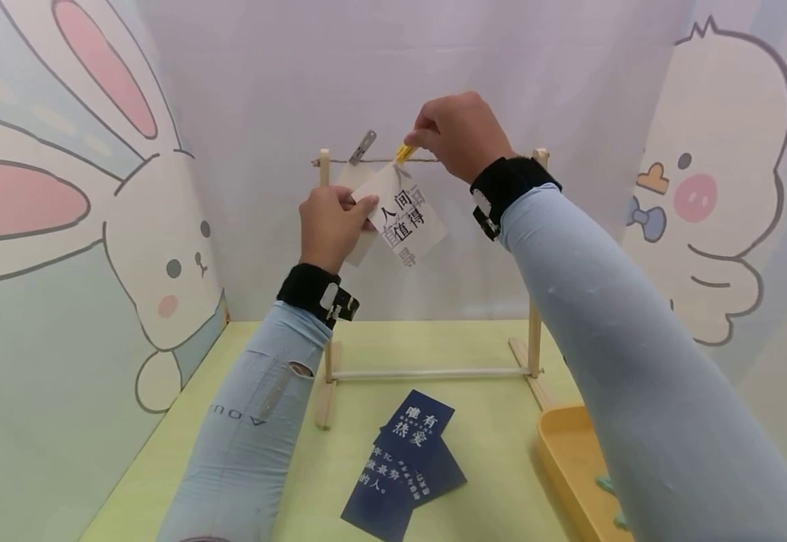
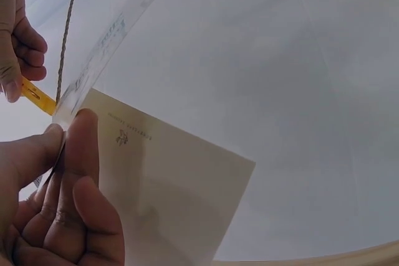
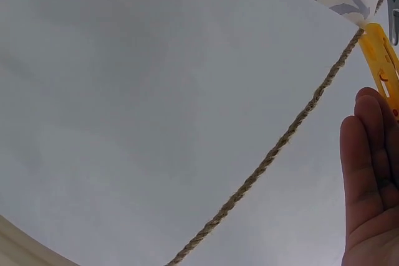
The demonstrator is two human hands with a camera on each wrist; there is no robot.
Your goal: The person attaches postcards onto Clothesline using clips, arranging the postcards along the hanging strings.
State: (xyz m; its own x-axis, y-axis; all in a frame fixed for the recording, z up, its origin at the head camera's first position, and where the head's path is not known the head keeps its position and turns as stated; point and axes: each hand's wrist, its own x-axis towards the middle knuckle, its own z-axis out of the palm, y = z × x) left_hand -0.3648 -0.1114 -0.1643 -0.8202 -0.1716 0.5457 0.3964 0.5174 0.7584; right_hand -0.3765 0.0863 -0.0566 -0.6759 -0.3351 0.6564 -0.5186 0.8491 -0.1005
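My left hand (image 1: 330,224) pinches the left edge of a white card (image 1: 403,214) printed with dark characters, which hangs tilted at the twine. Above it, my right hand (image 1: 464,135) pinches a yellow clothespin (image 1: 404,153) at the card's top corner, on the twine (image 3: 274,151). In the right wrist view the clothespin's tip meets both card and twine. Just left, a grey clothespin (image 1: 363,147) sits on the twine over another pale card (image 1: 355,177). That card's plain back, with a small print, shows beyond my left fingers (image 2: 81,141) in the left wrist view.
A wooden frame (image 1: 535,331) holds the twine between two posts, with a pale rod (image 1: 434,373) low across it. Several dark blue cards (image 1: 379,489) overlap on the green table. At the right stands a yellow tray (image 1: 562,436) with green pieces inside, partly behind my right arm.
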